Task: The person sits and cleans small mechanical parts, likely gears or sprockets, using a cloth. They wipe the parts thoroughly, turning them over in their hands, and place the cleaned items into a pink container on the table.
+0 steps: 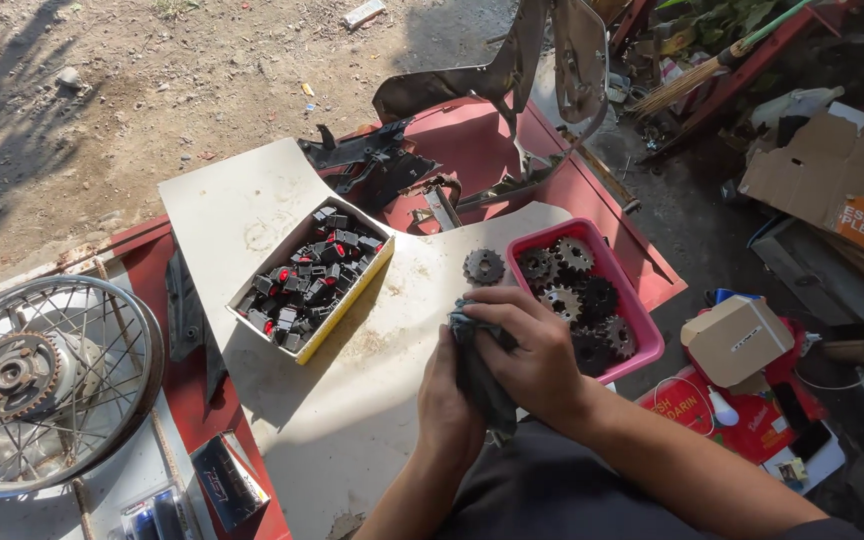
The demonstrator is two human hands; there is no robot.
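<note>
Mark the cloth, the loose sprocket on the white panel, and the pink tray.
cloth (479, 372), head view, dark fold between both hands
loose sprocket (484, 267), head view, its toothed face
pink tray (642, 310), head view, right rim

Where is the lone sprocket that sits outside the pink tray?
In the head view, the lone sprocket lies on the pale panel, just left of the pink tray and above the hands' rag.

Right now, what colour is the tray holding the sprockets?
Pink tray, seen in the head view.
</note>
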